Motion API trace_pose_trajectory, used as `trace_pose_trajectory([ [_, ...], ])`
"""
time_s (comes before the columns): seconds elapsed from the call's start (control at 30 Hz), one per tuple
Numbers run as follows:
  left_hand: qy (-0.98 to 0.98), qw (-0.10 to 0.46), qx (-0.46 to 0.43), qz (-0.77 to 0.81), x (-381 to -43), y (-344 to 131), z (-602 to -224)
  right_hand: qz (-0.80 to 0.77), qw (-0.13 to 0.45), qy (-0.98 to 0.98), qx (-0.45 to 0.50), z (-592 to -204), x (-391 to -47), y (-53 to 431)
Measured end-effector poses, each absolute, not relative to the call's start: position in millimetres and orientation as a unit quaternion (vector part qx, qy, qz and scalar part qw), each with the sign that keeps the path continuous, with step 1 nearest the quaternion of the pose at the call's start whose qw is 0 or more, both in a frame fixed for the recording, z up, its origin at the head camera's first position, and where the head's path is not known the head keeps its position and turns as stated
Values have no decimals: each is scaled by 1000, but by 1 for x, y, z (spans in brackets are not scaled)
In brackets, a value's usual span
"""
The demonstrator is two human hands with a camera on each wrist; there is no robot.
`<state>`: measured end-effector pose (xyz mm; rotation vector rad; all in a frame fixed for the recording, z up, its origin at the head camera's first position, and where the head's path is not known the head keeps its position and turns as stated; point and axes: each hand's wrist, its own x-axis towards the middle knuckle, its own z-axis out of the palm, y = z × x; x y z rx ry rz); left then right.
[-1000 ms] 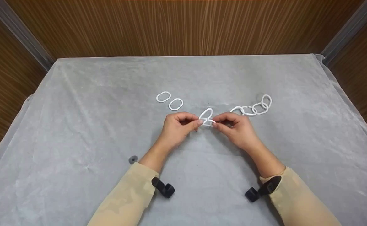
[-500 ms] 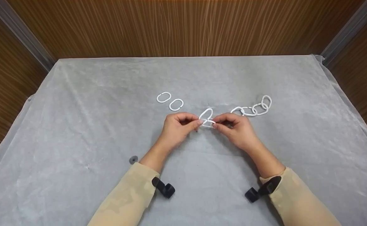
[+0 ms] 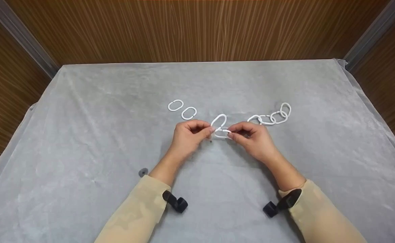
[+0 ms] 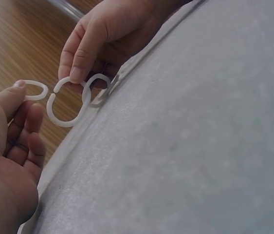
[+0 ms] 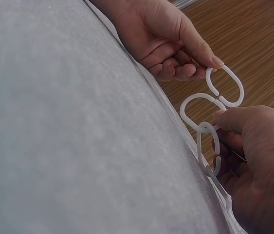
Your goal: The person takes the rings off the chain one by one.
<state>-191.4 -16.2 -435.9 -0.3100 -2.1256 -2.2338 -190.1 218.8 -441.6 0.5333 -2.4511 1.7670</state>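
My left hand (image 3: 189, 136) pinches a white oval ring (image 5: 242, 91) between thumb and finger. The ring has a small gap in its side. Another white split ring (image 4: 52, 113) is in the pinch of my right hand (image 3: 256, 140). In the right wrist view, the two rings meet at their gaps; whether they are linked I cannot tell. A further ring (image 5: 199, 146) hangs from the right-hand ring, beneath my right fingers. To the right on the cloth lies a chain of linked white rings (image 3: 269, 124), its near end partly behind my right hand.
Two loose white rings, the farther one (image 3: 174, 110) and the nearer one (image 3: 184, 118), lie beyond my left hand. A small grey disc (image 3: 143, 172) sits by the left sleeve. Grey cloth (image 3: 82, 135) covers the table, and wood-grain panels (image 3: 197, 30) stand behind it.
My left hand has shifted slightly left with its ring, so the two held rings overlap less in the head view. The right hand has barely moved.
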Motion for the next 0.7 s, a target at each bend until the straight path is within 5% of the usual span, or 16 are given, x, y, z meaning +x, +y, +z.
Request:
trace_pose_trajectory([
  [0.7, -651, 94, -16, -753, -208, -42, -409, 580, 41, -796, 168, -444, -191, 218],
])
